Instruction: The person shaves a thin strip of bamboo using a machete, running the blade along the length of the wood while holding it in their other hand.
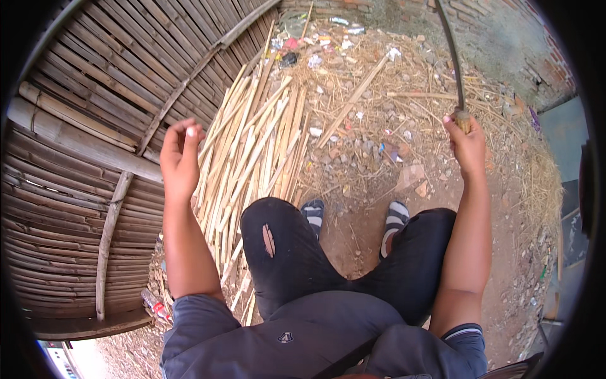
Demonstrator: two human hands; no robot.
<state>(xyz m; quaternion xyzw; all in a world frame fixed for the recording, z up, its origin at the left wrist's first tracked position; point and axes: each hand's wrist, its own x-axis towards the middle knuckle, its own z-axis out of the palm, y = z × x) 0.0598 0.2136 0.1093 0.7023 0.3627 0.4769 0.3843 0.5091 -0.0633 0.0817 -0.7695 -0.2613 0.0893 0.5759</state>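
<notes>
At two o'clock, the right hand (pixel 467 142) is clamped on the handle (pixel 465 122) of a long dark blade (pixel 452 54). At ten, the left hand (pixel 180 161) curls; whether its fingertips meet, I cannot tell. Pale sticks (pixel 255 148) lie at its three o'clock.

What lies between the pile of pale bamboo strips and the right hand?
In the head view, grey stones, a blue scrap and a flat brown fragment lie on the ground between the pile and the right hand.
</notes>
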